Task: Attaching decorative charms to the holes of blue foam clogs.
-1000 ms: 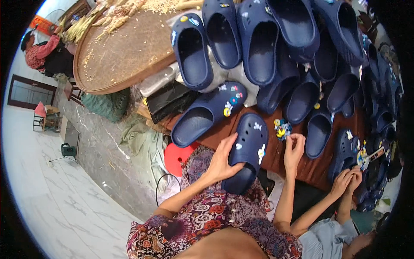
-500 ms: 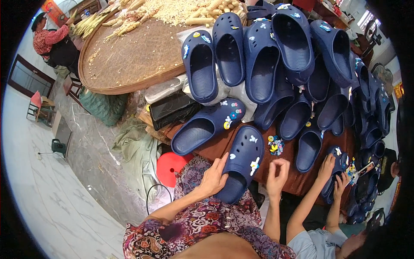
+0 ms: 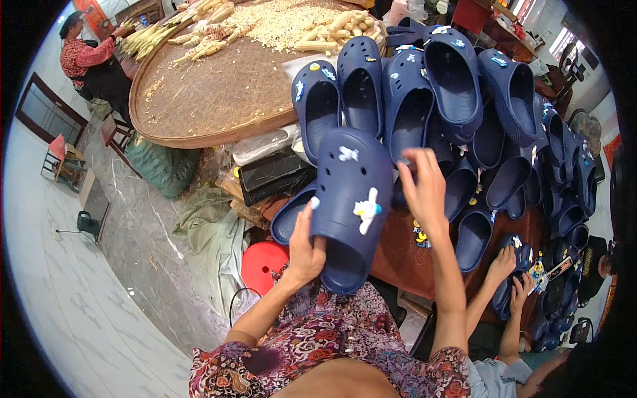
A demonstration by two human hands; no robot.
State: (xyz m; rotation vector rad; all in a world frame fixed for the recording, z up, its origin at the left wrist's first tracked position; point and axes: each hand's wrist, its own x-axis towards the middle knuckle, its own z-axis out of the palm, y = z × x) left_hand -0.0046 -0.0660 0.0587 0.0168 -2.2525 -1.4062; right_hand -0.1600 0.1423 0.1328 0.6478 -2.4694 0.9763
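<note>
A dark blue clog (image 3: pixel 352 172) with white charms on its holed upper is held up in front of me. My left hand (image 3: pixel 306 255) grips its left side, thumb near the foot opening. To the right of the clog, my right hand (image 3: pixel 426 189) is raised with fingers bent and a gap between thumb and fingertips; nothing shows in it. Behind the held clog lies another blue clog (image 3: pixel 284 222), partly hidden. A small heap of colourful charms (image 3: pixel 421 237) sits on the brown cloth (image 3: pixel 405 265), partly covered by my right wrist.
Many blue clogs (image 3: pixel 454 79) are piled across the back and right. A wide round woven tray (image 3: pixel 206 109) holds corn kernels and cobs. A co-worker's hands (image 3: pixel 507 272) handle a clog at right. A red stool (image 3: pixel 262 265) stands at left; another person (image 3: pixel 89 60) stands far left.
My left hand has lifted the clog up and away from my lap. My right hand has risen from beside the charm heap toward the piled clogs, its fingers opening from a curl.
</note>
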